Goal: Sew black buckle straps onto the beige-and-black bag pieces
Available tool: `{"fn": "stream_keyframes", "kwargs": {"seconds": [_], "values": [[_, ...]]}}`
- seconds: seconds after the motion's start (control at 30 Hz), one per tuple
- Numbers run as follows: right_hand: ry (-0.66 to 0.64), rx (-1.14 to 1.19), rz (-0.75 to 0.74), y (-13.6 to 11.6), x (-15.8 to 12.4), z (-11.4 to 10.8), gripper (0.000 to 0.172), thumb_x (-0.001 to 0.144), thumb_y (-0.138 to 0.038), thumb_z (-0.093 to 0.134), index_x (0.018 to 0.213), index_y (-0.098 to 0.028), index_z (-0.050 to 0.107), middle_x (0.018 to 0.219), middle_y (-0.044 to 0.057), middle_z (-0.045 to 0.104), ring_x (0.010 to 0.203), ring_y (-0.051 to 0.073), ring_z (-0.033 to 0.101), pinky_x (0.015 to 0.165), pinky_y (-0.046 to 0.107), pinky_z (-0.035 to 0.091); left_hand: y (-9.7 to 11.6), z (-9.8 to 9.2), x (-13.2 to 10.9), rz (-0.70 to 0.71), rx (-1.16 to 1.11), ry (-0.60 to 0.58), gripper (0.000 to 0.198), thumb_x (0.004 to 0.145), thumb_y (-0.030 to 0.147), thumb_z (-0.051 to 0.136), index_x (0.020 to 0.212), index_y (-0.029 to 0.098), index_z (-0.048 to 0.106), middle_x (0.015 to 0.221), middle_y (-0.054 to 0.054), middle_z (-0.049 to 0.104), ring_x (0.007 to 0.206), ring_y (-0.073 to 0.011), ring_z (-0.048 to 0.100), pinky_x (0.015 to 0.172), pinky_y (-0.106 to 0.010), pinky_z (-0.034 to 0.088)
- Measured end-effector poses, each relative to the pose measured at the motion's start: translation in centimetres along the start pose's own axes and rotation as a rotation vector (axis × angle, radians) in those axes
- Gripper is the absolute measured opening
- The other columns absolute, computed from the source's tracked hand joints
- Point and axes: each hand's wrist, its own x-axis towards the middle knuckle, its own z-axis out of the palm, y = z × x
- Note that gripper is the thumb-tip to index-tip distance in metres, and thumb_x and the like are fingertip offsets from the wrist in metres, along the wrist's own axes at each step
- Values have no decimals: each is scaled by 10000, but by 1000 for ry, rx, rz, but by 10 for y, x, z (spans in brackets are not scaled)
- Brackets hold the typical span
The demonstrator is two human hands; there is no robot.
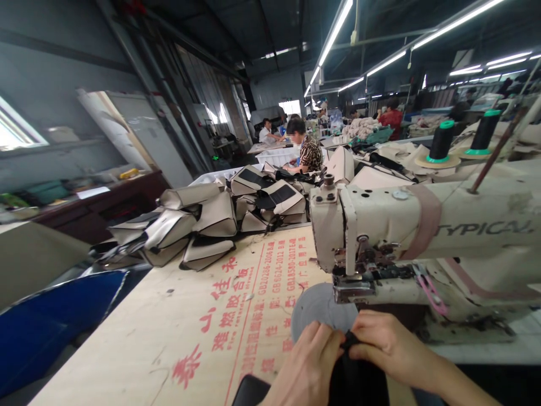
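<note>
Both hands pinch the top edge of a piece of black fabric at the bottom of the head view, close together. My left hand grips it from the left, and my right hand from the right, each with closed fingers. The lower part of the fabric runs out of the picture. Just beyond the hands stands a cream sewing machine with its needle end facing left. A round grey disc lies on the plywood table beneath the machine's end.
Beige sewn pieces with black trim are heaped at the table's far edge. Black thread cones stand behind the machine. A dark flat object lies near my left wrist. A blue container is at left. A co-worker sits farther back.
</note>
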Motion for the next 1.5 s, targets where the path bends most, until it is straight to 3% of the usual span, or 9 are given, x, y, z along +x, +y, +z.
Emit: {"fn": "stream_keyframes", "kwargs": {"seconds": [0.1, 0.2, 0.3, 0.47, 0.8, 1.03, 1.2, 1.37, 1.5], "values": [[144, 105, 173, 4, -3, 11, 209, 820, -347, 593, 713, -168, 577, 738, -3, 536, 704, 117, 512, 640, 209, 389, 1, -5, 8, -52, -52, -20, 258, 882, 107, 319, 1008, 190, 528, 962, -46, 546, 890, -183, 510, 787, -334, 488], [258, 120, 212, 5, -6, 20, 209, 808, -328, 614, 951, -187, 556, 882, 14, 522, 765, 123, 507, 686, 206, 406, -1, -9, 11, -101, -115, -14, 258, 894, 123, 308, 982, 184, 543, 956, -44, 556, 903, -180, 517, 807, -335, 479], [193, 66, 104, 6, -7, 27, 160, 910, -271, 447, 1036, -223, 532, 948, 23, 518, 866, 134, 499, 779, 235, 390, -3, -10, 10, -163, -215, 30, 232, 897, 141, 338, 975, 187, 552, 946, -32, 569, 892, -151, 538, 817, -290, 473], [243, -30, 78, 8, -6, 33, 189, 934, -248, 382, 952, -203, 565, 846, 22, 523, 798, 138, 501, 712, 258, 383, -7, -1, 7, -209, -228, 86, 231, 909, 176, 340, 1015, 207, 543, 933, -17, 575, 871, -137, 544, 807, -276, 471], [68, 44, 114, 0, 6, 21, 170, 918, -263, 402, 907, -202, 560, 914, 32, 538, 896, 161, 504, 821, 263, 392, -9, -12, 14, -80, -90, -33, 249, 889, 118, 311, 957, 166, 545, 975, -50, 573, 920, -174, 512, 853, -322, 443], [153, 69, 220, 8, 4, 31, 301, 933, -327, 346, 764, -176, 543, 777, 26, 535, 764, 156, 515, 719, 262, 386, -9, -15, 5, -247, -298, -10, 233, 872, 207, 382, 1043, 212, 540, 1044, -32, 578, 990, -158, 530, 884, -286, 437], [147, 110, 193, 9, 7, 32, 320, 934, -346, 353, 724, -171, 520, 746, 9, 526, 722, 142, 494, 670, 253, 329, -20, -20, -5, -229, -174, -171, 569, 687, 16, 407, 1218, 213, 468, 1235, -56, 530, 1115, -192, 493, 948, -311, 398], [132, 159, 176, 7, 16, 27, 346, 905, -332, 403, 607, -162, 449, 653, -11, 486, 641, 128, 439, 613, 248, 271, -47, -50, 19, -65, -86, -543, 314, 696, 72, 469, 907, 238, 631, 835, 9, 668, 765, -165, 588, 667, -235, 445], [205, 226, 256, 8, 16, 27, 400, 902, -414, 379, 609, -153, 456, 622, -13, 472, 611, 123, 411, 589, 237, 260, -70, -51, 24, -64, -347, -531, 247, 824, 351, 456, 774, 178, 625, 594, 49, 533, 564, -90, 459, 530, -173, 360]]}}
